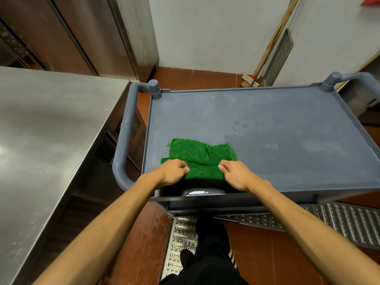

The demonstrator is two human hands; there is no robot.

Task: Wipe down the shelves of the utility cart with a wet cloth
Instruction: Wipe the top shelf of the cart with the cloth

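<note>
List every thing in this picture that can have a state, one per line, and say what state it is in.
Green cloth, folded, lying on the shelf near its front edge.
Left grip, pinching the cloth's left side.
Right grip, pinching the cloth's right side.
Cart's top shelf, partly wet, droplets near its middle.
Broom, leaning against the wall.
Floor tiles, wet beside the drain grate.
</note>
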